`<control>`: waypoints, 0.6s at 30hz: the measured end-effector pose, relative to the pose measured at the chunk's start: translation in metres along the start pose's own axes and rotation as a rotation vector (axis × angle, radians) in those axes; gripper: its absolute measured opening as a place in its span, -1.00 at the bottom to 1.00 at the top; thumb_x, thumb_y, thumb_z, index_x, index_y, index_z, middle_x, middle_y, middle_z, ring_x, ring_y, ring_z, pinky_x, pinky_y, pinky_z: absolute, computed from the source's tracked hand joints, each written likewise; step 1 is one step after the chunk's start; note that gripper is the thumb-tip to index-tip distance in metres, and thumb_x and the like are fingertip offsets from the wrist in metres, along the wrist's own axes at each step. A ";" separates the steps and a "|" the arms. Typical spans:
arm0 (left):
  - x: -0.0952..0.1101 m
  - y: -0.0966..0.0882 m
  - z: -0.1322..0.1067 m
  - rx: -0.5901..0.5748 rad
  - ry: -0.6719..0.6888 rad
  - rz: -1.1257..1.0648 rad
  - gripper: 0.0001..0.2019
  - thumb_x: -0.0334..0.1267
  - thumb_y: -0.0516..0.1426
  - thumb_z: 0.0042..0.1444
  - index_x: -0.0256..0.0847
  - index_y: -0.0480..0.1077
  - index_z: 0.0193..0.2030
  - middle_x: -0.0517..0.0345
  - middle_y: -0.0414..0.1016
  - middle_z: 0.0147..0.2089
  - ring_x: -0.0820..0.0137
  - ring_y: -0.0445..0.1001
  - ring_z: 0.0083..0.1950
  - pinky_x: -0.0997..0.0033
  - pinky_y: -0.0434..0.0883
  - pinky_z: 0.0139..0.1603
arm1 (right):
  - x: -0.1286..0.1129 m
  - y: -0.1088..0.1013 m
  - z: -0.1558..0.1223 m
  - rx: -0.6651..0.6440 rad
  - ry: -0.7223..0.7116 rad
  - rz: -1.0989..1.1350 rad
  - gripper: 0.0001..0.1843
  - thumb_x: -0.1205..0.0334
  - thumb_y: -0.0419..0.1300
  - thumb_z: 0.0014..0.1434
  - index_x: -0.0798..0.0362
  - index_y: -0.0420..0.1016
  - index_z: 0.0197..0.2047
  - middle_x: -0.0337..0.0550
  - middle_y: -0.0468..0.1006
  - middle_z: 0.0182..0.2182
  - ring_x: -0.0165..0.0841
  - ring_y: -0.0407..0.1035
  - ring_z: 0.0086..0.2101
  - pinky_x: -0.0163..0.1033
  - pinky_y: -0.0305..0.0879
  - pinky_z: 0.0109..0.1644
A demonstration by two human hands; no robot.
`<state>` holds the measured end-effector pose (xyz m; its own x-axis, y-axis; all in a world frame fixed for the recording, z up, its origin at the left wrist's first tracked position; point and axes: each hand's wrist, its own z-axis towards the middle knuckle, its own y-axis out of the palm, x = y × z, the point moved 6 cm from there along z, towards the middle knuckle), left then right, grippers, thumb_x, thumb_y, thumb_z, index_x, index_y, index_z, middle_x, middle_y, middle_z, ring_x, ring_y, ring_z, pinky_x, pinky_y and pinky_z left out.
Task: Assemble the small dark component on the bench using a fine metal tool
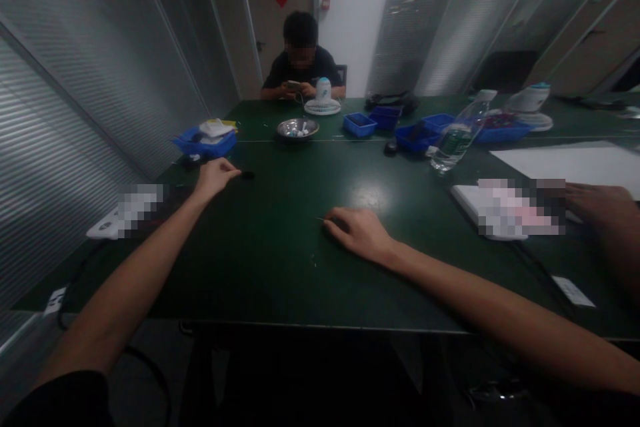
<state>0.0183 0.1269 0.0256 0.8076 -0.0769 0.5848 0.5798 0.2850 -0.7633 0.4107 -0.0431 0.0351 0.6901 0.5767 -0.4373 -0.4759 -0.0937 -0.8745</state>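
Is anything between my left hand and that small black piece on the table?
Nothing visible: the left hand lies right beside the small black piece, with only bare green table between them.

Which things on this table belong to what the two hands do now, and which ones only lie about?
In use:
- left hand, reaching a small black object
- right hand, resting on the green table, with a thin pin-like piece just beyond it

Lying about:
- metal bowl
- blue trays
- water bottle
- small fan
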 end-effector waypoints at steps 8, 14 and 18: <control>0.014 0.012 0.001 -0.050 0.010 -0.131 -0.66 -0.13 0.34 0.01 -0.19 0.62 -0.07 -0.01 0.65 -0.11 0.18 0.58 -0.07 0.22 0.46 -0.03 | 0.001 0.001 0.000 -0.006 -0.001 -0.001 -0.68 0.05 0.06 0.46 0.04 0.53 0.03 -0.11 0.61 -0.21 -0.37 0.42 -0.37 -0.28 0.24 -0.31; 0.004 0.021 0.005 -0.138 -0.001 -0.203 -0.63 -0.09 0.37 -0.04 -0.17 0.64 -0.08 -0.02 0.65 -0.01 0.14 0.57 0.04 0.18 0.43 0.10 | 0.002 0.002 0.000 -0.006 0.002 -0.021 -0.69 0.06 0.06 0.45 0.04 0.54 0.02 -0.12 0.60 -0.25 -0.38 0.41 -0.39 -0.28 0.22 -0.31; 0.002 0.025 0.005 -0.177 -0.037 -0.282 -0.61 -0.11 0.38 -0.05 -0.17 0.64 -0.06 0.00 0.66 -0.03 0.16 0.57 0.04 0.18 0.44 0.11 | 0.002 0.002 0.001 -0.001 0.003 -0.027 -0.70 0.07 0.07 0.45 0.04 0.54 0.01 -0.13 0.60 -0.27 -0.39 0.39 -0.41 -0.28 0.20 -0.34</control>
<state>0.0343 0.1388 0.0088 0.6098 -0.0940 0.7870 0.7925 0.0869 -0.6037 0.4105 -0.0419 0.0328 0.7039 0.5768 -0.4145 -0.4568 -0.0792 -0.8860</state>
